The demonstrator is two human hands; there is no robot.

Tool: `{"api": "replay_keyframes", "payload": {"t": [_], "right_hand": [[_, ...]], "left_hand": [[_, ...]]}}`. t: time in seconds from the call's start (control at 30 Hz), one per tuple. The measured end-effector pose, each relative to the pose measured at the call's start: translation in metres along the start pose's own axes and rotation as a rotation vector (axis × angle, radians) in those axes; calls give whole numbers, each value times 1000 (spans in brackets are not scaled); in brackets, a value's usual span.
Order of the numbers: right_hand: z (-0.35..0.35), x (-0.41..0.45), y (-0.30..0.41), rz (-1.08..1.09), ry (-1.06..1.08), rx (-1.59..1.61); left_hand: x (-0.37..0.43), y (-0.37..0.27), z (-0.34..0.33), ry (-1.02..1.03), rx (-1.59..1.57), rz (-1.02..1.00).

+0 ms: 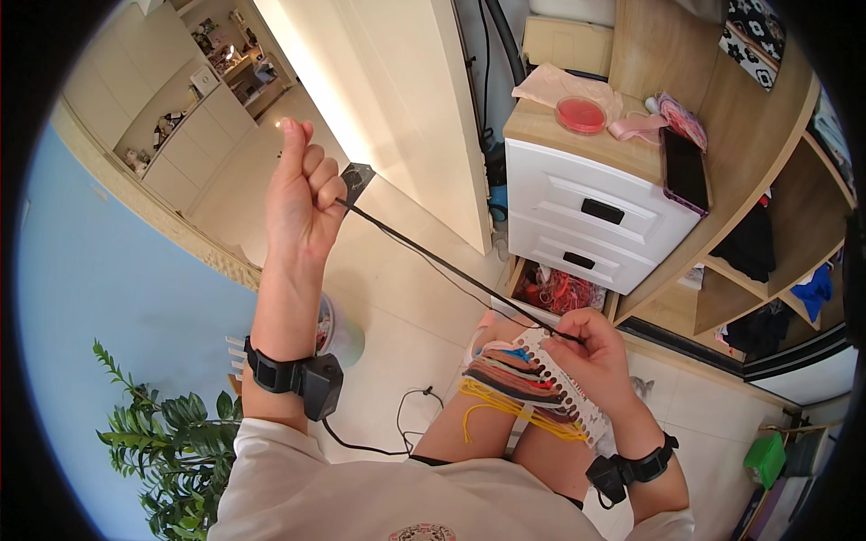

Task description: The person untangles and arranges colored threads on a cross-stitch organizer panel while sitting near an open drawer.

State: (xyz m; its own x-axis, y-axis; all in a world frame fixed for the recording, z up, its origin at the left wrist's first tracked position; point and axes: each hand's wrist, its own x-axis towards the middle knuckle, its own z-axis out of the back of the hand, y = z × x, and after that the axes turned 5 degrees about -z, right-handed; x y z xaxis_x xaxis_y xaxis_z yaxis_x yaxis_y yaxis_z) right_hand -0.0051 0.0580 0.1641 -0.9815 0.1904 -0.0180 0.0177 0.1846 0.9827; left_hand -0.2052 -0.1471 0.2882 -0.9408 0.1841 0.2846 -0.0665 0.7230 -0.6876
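Observation:
A bundle of black thread runs in a straight line between my two hands. My left hand, raised at the upper left, is closed in a fist around one end. Lower right, my right hand pinches the other end between thumb and fingers. One thinner dark strand sags below the bundle. Under my right hand, a white punched floss card lies tilted across my thighs. Skeins of embroidery floss in brown, pink, grey, black and yellow hang from its holes, their loose ends towards the left.
An open drawer full of tangled red thread sits below a white drawer unit. On top are a pink round dish and a phone. A bin, a potted plant and a floor cable are at left.

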Motion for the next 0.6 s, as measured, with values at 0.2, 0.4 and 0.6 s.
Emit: {"api": "replay_keyframes", "payload": {"t": [0.2,0.4,0.6], "right_hand": [[5,2,-4,-14,7,-48],[10,3,-8,60,6,-17],[8,2,-5,101,-39,18]], "left_hand": [[1,0,-3,-2,14,-4],[1,2,-1,-9,-44,-2],[3,1,1,-21,-31,-4]]}}
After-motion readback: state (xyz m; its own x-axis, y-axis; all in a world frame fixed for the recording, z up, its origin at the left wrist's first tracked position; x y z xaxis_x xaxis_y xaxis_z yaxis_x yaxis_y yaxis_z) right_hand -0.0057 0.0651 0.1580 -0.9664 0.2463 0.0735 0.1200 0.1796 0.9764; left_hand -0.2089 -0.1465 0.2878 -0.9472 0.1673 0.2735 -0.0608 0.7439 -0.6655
